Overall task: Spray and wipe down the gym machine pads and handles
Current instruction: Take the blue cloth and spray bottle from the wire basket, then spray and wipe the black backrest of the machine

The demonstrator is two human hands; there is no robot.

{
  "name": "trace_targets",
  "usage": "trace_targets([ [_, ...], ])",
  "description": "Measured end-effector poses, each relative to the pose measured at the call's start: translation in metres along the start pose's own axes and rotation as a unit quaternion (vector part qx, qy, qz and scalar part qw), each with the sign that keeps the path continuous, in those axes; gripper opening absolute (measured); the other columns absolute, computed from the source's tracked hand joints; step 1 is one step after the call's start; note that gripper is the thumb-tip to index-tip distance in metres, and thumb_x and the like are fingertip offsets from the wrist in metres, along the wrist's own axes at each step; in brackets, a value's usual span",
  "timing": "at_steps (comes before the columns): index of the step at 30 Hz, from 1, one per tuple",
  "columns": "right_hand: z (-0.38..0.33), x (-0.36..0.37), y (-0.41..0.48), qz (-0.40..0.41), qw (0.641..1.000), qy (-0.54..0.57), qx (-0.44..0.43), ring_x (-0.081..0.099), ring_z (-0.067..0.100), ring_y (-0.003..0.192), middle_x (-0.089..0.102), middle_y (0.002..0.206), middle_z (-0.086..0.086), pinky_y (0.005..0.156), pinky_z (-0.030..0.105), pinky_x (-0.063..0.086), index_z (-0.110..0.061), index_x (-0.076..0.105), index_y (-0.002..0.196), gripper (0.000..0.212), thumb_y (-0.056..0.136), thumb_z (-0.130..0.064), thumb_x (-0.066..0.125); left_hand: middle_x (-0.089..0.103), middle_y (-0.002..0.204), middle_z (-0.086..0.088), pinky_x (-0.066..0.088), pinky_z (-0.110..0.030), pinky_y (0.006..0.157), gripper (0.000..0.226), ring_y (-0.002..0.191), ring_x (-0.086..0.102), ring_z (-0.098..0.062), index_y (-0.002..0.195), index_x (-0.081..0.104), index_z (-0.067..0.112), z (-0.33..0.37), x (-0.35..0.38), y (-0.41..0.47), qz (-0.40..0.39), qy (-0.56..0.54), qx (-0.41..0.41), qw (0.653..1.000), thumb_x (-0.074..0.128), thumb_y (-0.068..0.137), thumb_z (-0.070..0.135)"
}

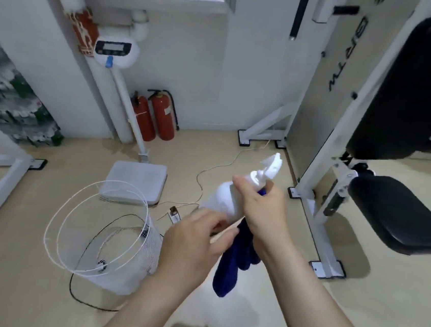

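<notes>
While the gym machine [322, 94] stands along the right edge of the floor [23, 289], its back pad [414, 85] above and its seat pad [400, 214] below are both untouched, so I judge that spraying has not yet begun; a wire basket [131, 274] sits towards the floor's left side, near a scale platform [135, 181]; over the middle of the floor the right hand [262, 211] is clamped round the white spray bottle [226, 199], nozzle aimed up towards the machine, with the blue cloth [233, 266] trapped under the same grip and hanging down; the left hand [192, 243] reaches in at the bottle's base and the cloth's top, but blur hides whether it grips either; the risk lies in this changeover: if one hand lets go before the other has hold, cloth or bottle could drop onto the floor by the cable [216, 167]; a trigger squeezed here would mist the floor, not the pads
</notes>
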State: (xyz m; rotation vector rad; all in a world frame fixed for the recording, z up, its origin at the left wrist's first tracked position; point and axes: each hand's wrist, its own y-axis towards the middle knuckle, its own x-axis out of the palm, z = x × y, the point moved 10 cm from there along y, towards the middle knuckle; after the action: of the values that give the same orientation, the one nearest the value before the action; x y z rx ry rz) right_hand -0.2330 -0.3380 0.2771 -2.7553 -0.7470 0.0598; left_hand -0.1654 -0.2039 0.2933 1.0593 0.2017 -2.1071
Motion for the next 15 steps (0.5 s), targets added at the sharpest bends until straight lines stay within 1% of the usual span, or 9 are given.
trace_targets([
  [2, -0.014, -0.027, 0.0, 0.042, 0.998, 0.037, -0.007, 0.05, 0.017, 0.062, 0.053, 0.066, 0.001, 0.058, 0.028, 0.042, -0.015, 0.058, 0.07, 0.023, 0.08, -0.028, 0.073, 0.068, 0.09, 0.017, 0.05, -0.03, 0.071, 0.031, 0.082, 0.06, -0.008, 0.098, 0.066, 0.037, 0.028, 0.024, 0.001, -0.039, 0.013, 0.011, 0.999, 0.047, 0.08, 0.054],
  [4, -0.03, -0.051, 0.003, 0.077, 0.995, 0.057, -0.025, 0.052, 0.017, 0.064, 0.056, 0.068, 0.0, 0.061, 0.029, 0.044, -0.013, 0.059, 0.073, 0.022, 0.08, -0.03, 0.072, 0.068, 0.088, 0.016, 0.051, -0.03, 0.071, 0.018, 0.081, 0.06, -0.009, 0.098, 0.06, 0.036, 0.05, 0.054, 0.003, -0.105, -0.061, 0.003, 0.993, 0.054, 0.081, 0.039],
  [6, -0.041, -0.078, 0.01, 0.104, 0.991, 0.084, -0.029, 0.055, 0.015, 0.065, 0.058, 0.068, -0.001, 0.064, 0.029, 0.045, -0.014, 0.059, 0.073, 0.02, 0.082, -0.029, 0.071, 0.066, 0.076, 0.007, 0.053, -0.028, 0.065, 0.012, 0.073, 0.062, -0.014, 0.088, 0.058, 0.026, 0.074, 0.085, 0.009, -0.164, -0.193, -0.034, 0.967, 0.06, 0.081, 0.018],
  [7, -0.044, -0.084, 0.013, 0.106, 0.99, 0.094, -0.026, 0.056, 0.015, 0.065, 0.059, 0.068, -0.002, 0.064, 0.028, 0.045, -0.015, 0.06, 0.073, 0.019, 0.083, -0.028, 0.07, 0.065, 0.073, 0.003, 0.052, -0.024, 0.061, 0.01, 0.068, 0.062, -0.015, 0.086, 0.058, 0.018, 0.078, 0.093, 0.013, -0.175, -0.257, -0.067, 0.948, 0.06, 0.081, 0.009],
  [9, -0.05, -0.101, 0.025, 0.107, 0.99, 0.085, -0.031, 0.055, 0.013, 0.065, 0.059, 0.067, -0.003, 0.062, 0.026, 0.044, -0.016, 0.06, 0.073, 0.018, 0.083, -0.028, 0.069, 0.065, 0.073, -0.002, 0.049, -0.019, 0.06, 0.004, 0.066, 0.062, -0.011, 0.088, 0.058, 0.005, 0.087, 0.112, 0.025, -0.215, -0.322, -0.099, 0.916, 0.059, 0.085, 0.002],
  [11, -0.062, -0.118, 0.042, 0.105, 0.992, 0.021, -0.067, 0.054, 0.013, 0.064, 0.057, 0.066, -0.004, 0.064, 0.029, 0.044, -0.017, 0.06, 0.072, 0.019, 0.082, -0.031, 0.07, 0.065, 0.076, -0.009, 0.049, -0.023, 0.063, 0.006, 0.07, 0.062, -0.013, 0.091, 0.059, 0.003, 0.097, 0.127, 0.038, -0.268, -0.334, -0.096, 0.898, 0.062, 0.088, 0.008],
  [12, -0.071, -0.126, 0.05, 0.105, 0.99, -0.033, -0.093, 0.054, 0.015, 0.064, 0.057, 0.063, -0.004, 0.064, 0.031, 0.045, -0.017, 0.06, 0.07, 0.021, 0.081, -0.032, 0.069, 0.064, 0.074, -0.011, 0.049, -0.024, 0.062, 0.007, 0.068, 0.061, -0.015, 0.087, 0.06, 0.005, 0.099, 0.131, 0.045, -0.287, -0.337, -0.094, 0.892, 0.064, 0.088, 0.011],
  [13, -0.08, -0.135, 0.059, 0.103, 0.982, -0.101, -0.12, 0.054, 0.018, 0.066, 0.057, 0.061, -0.004, 0.063, 0.033, 0.044, -0.017, 0.058, 0.068, 0.023, 0.081, -0.033, 0.068, 0.061, 0.067, -0.008, 0.046, -0.023, 0.059, 0.013, 0.062, 0.057, -0.015, 0.077, 0.061, 0.01, 0.1, 0.134, 0.054, -0.293, -0.345, -0.1, 0.886, 0.066, 0.088, 0.015],
  [15, -0.101, -0.15, 0.08, 0.096, 0.952, -0.239, -0.166, 0.049, 0.023, 0.068, 0.051, 0.056, -0.004, 0.057, 0.033, 0.038, -0.016, 0.05, 0.061, 0.027, 0.08, -0.028, 0.064, 0.052, 0.055, 0.003, 0.039, -0.019, 0.051, 0.031, 0.052, 0.047, -0.013, 0.057, 0.058, 0.021, 0.095, 0.134, 0.079, -0.263, -0.35, -0.138, 0.888, 0.069, 0.086, 0.024],
])
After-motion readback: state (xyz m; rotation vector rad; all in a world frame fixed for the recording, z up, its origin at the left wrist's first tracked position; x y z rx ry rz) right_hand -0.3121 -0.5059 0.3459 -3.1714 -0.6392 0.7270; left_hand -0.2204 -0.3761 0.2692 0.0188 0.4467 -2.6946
